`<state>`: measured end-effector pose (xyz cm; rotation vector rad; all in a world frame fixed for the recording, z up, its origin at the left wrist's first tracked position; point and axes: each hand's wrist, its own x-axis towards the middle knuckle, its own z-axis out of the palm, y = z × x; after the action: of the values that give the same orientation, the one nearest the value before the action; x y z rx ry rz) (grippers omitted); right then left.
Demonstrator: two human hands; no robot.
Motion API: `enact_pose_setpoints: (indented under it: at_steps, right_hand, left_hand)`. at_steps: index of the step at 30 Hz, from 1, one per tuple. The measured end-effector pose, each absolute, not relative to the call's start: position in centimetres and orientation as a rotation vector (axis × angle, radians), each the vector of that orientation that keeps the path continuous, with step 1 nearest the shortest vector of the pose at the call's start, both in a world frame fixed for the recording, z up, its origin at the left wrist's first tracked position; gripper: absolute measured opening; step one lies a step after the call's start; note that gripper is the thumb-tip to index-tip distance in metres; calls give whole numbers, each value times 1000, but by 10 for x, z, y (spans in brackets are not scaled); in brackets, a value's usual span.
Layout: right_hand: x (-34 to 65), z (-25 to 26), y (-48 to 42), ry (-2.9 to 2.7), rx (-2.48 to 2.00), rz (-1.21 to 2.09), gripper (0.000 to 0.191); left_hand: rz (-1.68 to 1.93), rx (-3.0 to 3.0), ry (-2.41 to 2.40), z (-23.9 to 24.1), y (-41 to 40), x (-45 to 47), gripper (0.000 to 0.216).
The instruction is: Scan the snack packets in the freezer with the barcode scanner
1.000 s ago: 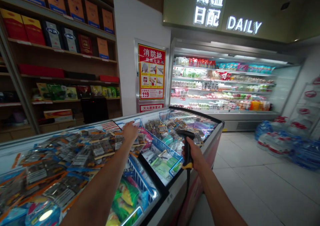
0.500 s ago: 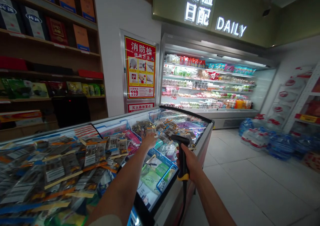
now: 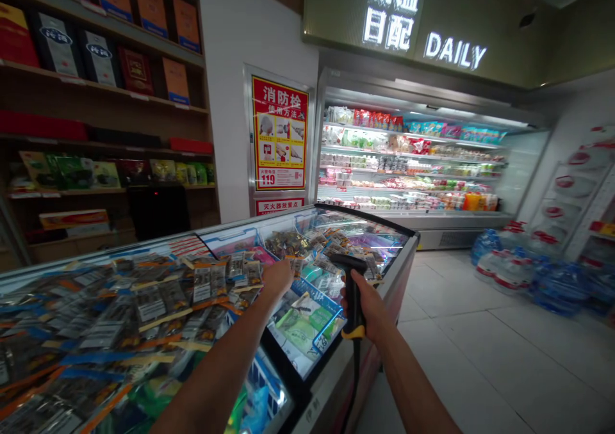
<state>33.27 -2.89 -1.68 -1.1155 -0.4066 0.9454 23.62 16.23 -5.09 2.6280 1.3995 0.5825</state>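
My right hand (image 3: 368,306) is closed around the handle of a black barcode scanner (image 3: 352,287) with a yellow band, its head pointing over the chest freezer (image 3: 336,370). My left hand (image 3: 277,275) reaches forward onto the freezer's glass lid (image 3: 298,351), resting among the taped barcode labels (image 3: 144,306) near the lid's edge; its fingers are hidden behind the back of the hand. Packaged frozen goods (image 3: 300,328) in blue baskets show under the glass.
An open refrigerated display case (image 3: 413,165) with packaged food fills the back wall. Wooden shelves (image 3: 96,101) with boxed goods stand at left. A red fire-hydrant poster (image 3: 278,133) hangs on the white pillar. Packs of bottled water (image 3: 528,274) lie on the tiled floor at right.
My left hand slid rightward along the lid over the second, then settled. The view shifted slightly. The scanner stays in my right hand.
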Motion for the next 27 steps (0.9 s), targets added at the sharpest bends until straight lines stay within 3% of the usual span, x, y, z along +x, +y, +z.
enact_pose_setpoints:
  at_steps: [4, 9, 15, 27]
  right_hand:
    - [328, -16, -30, -387, -1114, 995, 28]
    - [322, -12, -33, -400, -1078, 1045, 28]
    - [313, -6, -36, -403, -993, 1152, 31]
    - [303, 9, -43, -400, -905, 1155, 28]
  left_hand:
    - [702, 2252, 1496, -52, 168, 239, 28]
    - [640, 1974, 1296, -56, 174, 253, 10]
    - [783, 1696, 1165, -58, 160, 250, 27]
    - [945, 1535, 1046, -53, 141, 244, 28]
